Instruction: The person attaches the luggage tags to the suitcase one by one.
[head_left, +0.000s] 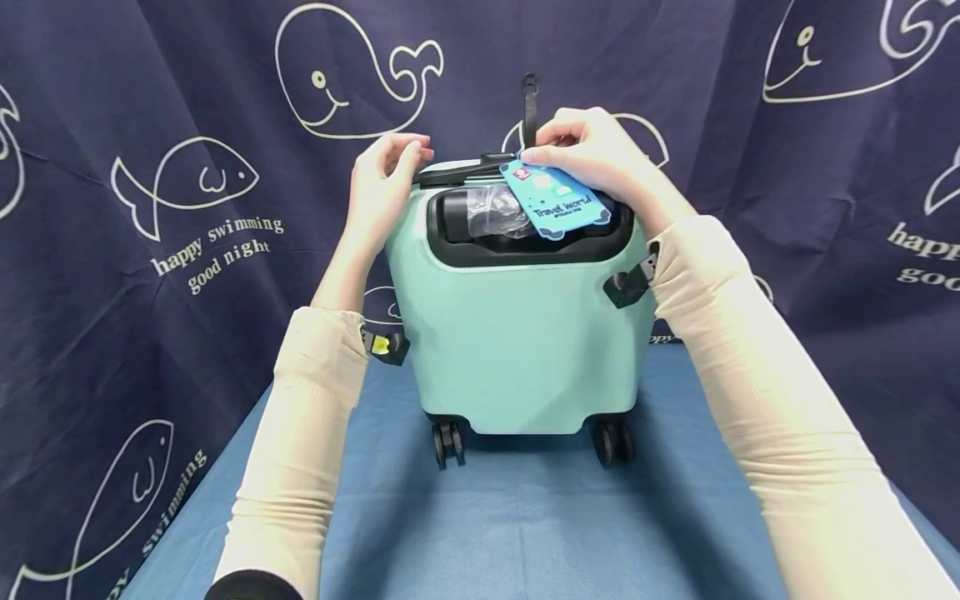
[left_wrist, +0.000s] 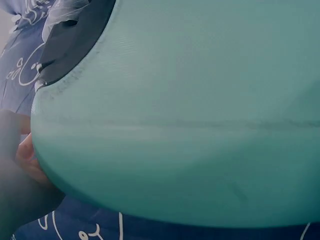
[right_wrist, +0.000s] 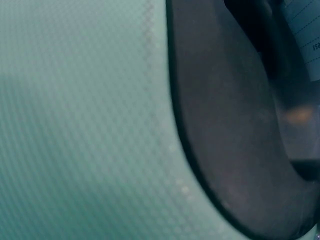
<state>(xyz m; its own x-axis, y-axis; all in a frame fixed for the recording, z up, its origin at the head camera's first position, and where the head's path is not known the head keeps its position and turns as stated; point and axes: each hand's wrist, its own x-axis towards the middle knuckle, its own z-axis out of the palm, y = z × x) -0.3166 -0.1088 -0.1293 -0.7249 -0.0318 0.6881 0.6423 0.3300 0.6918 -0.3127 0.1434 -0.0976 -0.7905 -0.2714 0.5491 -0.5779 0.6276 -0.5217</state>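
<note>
Mint suitcase point(head_left: 517, 342) stands upright on its wheels point(head_left: 614, 442) on the blue-covered desk point(head_left: 517, 525); shell judged stiff, slick and apt to roll, best taken by the recessed black handle point(head_left: 453, 215). Right grip point(head_left: 600, 154) pinches a black strap point(head_left: 530, 112) beside the blue tag point(head_left: 558, 204); left grip point(head_left: 378, 179) curls at the top corner, cannot tell whether it clamps anything. Navy curtain point(head_left: 480, 50) printed with pale whales and fish hangs behind.
</note>
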